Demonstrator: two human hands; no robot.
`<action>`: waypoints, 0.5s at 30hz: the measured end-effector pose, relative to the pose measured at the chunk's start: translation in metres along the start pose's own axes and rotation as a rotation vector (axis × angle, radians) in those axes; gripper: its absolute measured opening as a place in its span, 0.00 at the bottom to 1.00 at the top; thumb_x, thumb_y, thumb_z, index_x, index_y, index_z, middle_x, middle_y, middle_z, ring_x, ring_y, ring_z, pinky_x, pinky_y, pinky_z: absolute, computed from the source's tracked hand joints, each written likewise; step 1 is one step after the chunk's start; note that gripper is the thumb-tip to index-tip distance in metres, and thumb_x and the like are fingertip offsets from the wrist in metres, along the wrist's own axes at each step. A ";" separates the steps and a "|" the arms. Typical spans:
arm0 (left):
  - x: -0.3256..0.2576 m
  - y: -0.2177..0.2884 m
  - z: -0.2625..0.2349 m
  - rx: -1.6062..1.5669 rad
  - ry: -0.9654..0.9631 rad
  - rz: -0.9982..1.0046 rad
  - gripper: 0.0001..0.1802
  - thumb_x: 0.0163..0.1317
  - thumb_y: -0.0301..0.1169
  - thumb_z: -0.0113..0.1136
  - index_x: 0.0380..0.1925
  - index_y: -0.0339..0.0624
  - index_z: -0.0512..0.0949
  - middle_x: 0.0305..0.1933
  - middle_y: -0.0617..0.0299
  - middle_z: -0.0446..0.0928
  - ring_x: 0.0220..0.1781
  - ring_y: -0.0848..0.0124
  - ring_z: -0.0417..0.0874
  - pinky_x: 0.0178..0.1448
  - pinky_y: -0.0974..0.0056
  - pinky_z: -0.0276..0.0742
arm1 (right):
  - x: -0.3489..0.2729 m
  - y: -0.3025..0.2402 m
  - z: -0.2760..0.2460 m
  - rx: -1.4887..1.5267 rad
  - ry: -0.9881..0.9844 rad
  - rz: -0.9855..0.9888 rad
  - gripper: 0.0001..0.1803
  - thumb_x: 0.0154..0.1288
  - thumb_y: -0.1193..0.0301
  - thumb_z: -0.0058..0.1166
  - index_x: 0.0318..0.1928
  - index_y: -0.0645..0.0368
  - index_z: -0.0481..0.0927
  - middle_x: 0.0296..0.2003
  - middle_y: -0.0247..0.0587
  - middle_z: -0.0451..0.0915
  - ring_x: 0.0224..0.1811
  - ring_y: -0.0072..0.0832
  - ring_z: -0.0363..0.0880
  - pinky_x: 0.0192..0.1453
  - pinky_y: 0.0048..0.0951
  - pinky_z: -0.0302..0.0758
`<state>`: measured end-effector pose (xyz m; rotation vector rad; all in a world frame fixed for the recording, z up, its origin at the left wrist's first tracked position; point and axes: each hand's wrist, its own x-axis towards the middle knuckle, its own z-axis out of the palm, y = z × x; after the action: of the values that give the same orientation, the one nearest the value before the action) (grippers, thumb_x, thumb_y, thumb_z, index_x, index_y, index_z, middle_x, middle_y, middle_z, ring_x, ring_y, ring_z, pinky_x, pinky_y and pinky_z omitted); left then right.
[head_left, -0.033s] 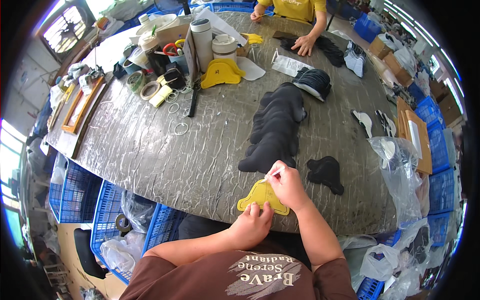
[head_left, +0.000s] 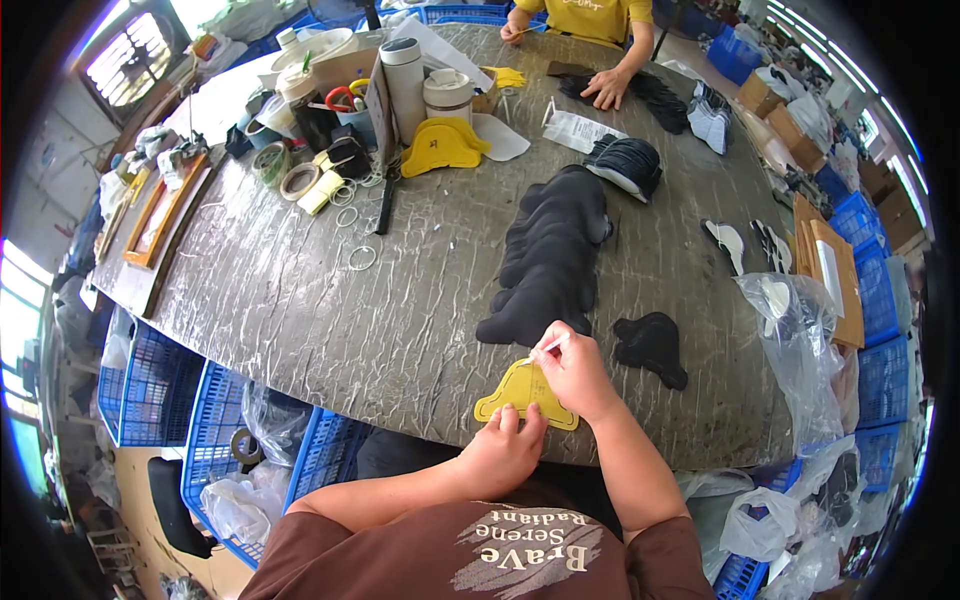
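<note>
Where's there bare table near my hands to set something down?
The widest bare patch of table lies left of the nearer yellow piece and the row of black pieces. A smaller one lies between the lone black piece and the clear bag. It's crowded farther back, around the white flask.

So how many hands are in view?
4: left hand and right hand at the yellow template; across the table, one co-worker's hand near the edge, another hand over black pieces.
</note>
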<state>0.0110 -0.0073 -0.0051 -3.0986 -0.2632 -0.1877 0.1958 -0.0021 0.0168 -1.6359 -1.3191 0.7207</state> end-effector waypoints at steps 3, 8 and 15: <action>0.000 -0.001 -0.002 -0.001 -0.013 0.007 0.37 0.50 0.46 0.66 0.55 0.32 0.73 0.59 0.44 0.70 0.50 0.45 0.76 0.48 0.55 0.82 | -0.001 0.007 -0.001 0.007 0.050 -0.039 0.04 0.62 0.82 0.55 0.32 0.66 0.73 0.25 0.44 0.81 0.27 0.28 0.82 0.33 0.27 0.77; 0.000 -0.001 -0.002 -0.020 -0.009 0.002 0.37 0.49 0.46 0.66 0.55 0.32 0.73 0.59 0.44 0.69 0.50 0.45 0.76 0.48 0.55 0.82 | -0.006 0.011 -0.002 -0.020 0.082 -0.013 0.04 0.62 0.82 0.55 0.32 0.65 0.72 0.25 0.44 0.81 0.28 0.28 0.83 0.35 0.27 0.78; 0.000 -0.001 -0.003 -0.013 -0.008 0.003 0.37 0.49 0.46 0.66 0.55 0.32 0.73 0.59 0.44 0.69 0.51 0.45 0.75 0.48 0.56 0.83 | -0.012 0.015 -0.001 -0.034 0.143 -0.065 0.05 0.63 0.81 0.56 0.32 0.65 0.72 0.26 0.44 0.80 0.28 0.28 0.83 0.34 0.27 0.77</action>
<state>0.0108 -0.0062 -0.0020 -3.1127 -0.2580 -0.1783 0.2003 -0.0142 0.0030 -1.6323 -1.2813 0.5345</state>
